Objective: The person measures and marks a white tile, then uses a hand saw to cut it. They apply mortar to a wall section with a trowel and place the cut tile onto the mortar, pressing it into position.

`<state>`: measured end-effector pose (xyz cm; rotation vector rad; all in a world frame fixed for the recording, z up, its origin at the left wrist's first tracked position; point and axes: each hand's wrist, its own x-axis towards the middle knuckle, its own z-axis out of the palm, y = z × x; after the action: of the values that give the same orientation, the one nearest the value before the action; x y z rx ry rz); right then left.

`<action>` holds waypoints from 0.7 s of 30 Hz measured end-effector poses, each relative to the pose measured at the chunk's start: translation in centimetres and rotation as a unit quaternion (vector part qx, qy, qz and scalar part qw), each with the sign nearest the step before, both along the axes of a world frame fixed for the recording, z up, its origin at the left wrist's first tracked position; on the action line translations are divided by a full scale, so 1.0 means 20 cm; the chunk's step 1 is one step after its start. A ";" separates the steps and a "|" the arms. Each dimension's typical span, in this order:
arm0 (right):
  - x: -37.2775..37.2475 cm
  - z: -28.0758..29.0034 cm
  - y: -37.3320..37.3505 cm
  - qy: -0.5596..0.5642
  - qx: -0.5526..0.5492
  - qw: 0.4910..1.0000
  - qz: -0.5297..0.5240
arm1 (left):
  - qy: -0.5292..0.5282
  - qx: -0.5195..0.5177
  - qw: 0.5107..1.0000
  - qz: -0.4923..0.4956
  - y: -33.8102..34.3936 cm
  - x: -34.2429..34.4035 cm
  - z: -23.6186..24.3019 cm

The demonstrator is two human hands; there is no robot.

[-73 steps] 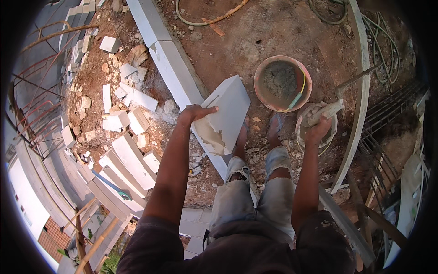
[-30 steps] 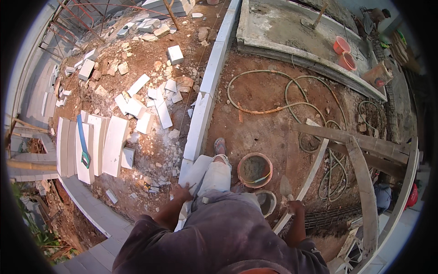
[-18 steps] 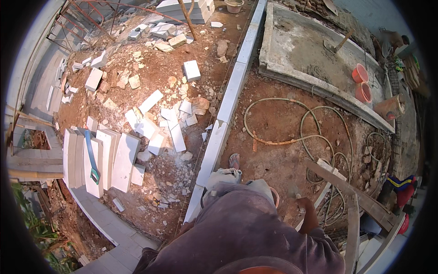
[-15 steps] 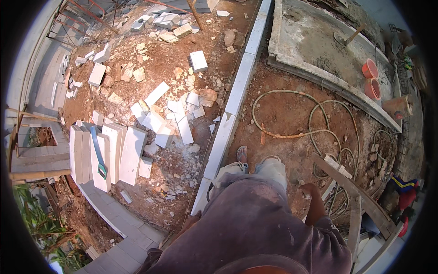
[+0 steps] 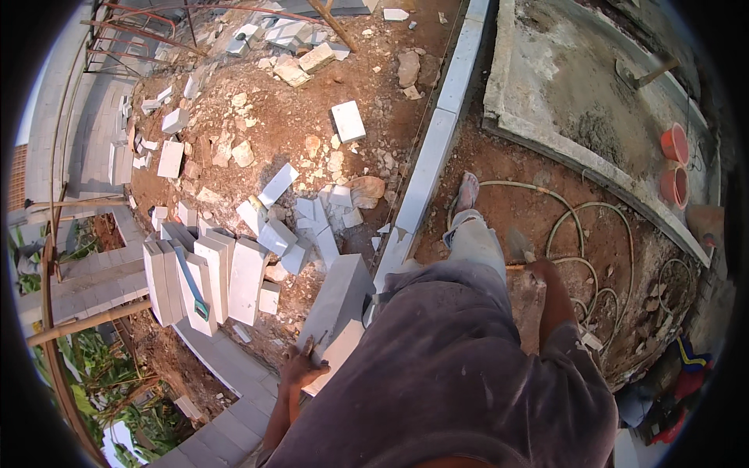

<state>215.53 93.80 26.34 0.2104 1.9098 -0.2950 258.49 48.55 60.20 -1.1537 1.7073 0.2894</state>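
A large pale lightweight concrete block (image 5: 337, 300) tilts beside my left hip. My left hand (image 5: 300, 370) grips its near end, fingers spread over the edge. The block's far end lies close to a low row of white blocks (image 5: 427, 156), partly covered by my body; whether they touch I cannot tell. At my right side, my right hand (image 5: 541, 273) is closed around the handle of what looks like a trowel, its greyish blade (image 5: 519, 244) pointing away from me. A handsaw (image 5: 192, 285) with a teal handle leans on a stack of upright blocks (image 5: 248, 273) at the left.
Broken block pieces and stones (image 5: 312, 222) litter the soil left of the row. A hose (image 5: 573, 222) coils on the right, near a concrete-edged mortar bed (image 5: 546, 140) and orange buckets (image 5: 674, 186). Bamboo poles (image 5: 90, 324) and scaffolding (image 5: 144, 27) stand left.
The large block has come into view at my left side with my left hand on it. My feet have shifted and my view has turned; my right hand has moved forward.
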 end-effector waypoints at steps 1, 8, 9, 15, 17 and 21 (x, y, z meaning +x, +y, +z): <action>-0.19 -0.07 0.04 0.012 0.005 0.998 0.058 | 0.018 -0.005 1.000 -0.001 -0.04 -0.12 -0.01; -1.33 0.08 -0.25 0.084 -0.013 0.996 0.030 | 0.172 0.007 0.978 0.115 -0.31 -0.49 -0.30; -1.47 0.05 -0.23 0.113 -0.052 0.992 -0.024 | 0.181 0.004 0.976 0.124 -0.35 -0.60 -0.36; -1.95 0.06 -0.42 0.204 -0.130 0.964 -0.108 | 0.172 0.036 0.970 0.168 -0.64 -1.20 -0.56; -1.98 0.00 -0.46 0.184 -0.097 0.973 -0.103 | 0.159 0.055 0.978 0.126 -0.75 -1.32 -0.61; -1.82 -0.26 -0.33 0.095 -0.053 0.973 -0.203 | 0.059 0.073 0.989 0.113 -0.99 -1.54 -0.93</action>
<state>179.08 87.27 21.09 0.5183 2.0238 -0.7105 227.68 28.65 41.70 -1.2416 1.6284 0.6238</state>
